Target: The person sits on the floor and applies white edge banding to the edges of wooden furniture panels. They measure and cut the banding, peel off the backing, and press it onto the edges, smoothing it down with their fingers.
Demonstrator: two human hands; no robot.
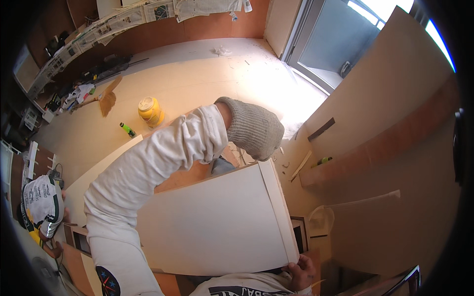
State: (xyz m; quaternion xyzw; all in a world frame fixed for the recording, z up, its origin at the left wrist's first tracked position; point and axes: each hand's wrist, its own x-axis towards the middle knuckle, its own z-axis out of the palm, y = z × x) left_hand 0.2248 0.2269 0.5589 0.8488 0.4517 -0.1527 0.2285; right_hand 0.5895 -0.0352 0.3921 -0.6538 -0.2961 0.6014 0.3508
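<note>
A white panel [212, 222] lies flat in front of me, with a narrow pale edging strip [276, 207] along its right edge. My left hand [257, 129], in a grey knitted glove, is bent over near the far end of that strip. Its fingers curl downward out of sight, so whatever they hold is hidden. At the panel's near right corner, my bare right hand [301, 272] is closed on the strip's end, thumb on the edge. My left sleeve crosses over the panel's left part.
Beyond the panel stand a yellow bucket [150, 112] and a green bottle [127, 129]; a straw broom [107, 98] lies farther left. Another person [43, 202] works at far left. A large board [380, 93] leans on the right, near a glass door [331, 39]. Wood scraps [301, 165] litter the floor.
</note>
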